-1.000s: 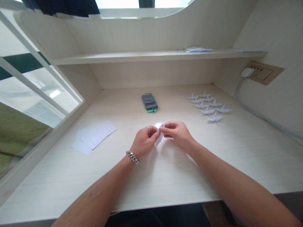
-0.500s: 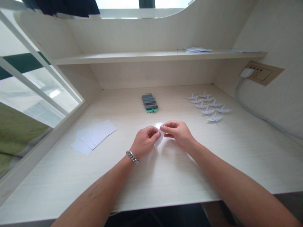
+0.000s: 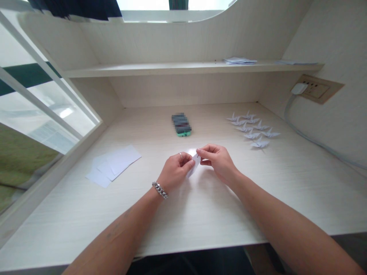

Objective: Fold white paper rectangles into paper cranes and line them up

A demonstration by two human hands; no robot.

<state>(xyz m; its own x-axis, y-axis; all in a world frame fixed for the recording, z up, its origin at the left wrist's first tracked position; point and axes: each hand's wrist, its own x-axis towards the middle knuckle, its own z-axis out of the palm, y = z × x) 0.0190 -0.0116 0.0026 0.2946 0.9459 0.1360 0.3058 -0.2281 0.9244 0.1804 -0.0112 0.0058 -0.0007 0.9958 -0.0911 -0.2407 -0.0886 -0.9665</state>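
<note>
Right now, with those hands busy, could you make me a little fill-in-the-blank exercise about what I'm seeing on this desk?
1. The piece of paper between the left hand and the right hand is colored ____.
2. Left or right: seen from the wearer, the paper cranes stand on the ____ side.
3. The silver bracelet and the ring are both worn on the person's ____ side.

Missing words: white; right; left.

Paper cranes (image 3: 252,135), sheets (image 3: 123,162) on desk (image 3: 200,221)
</note>
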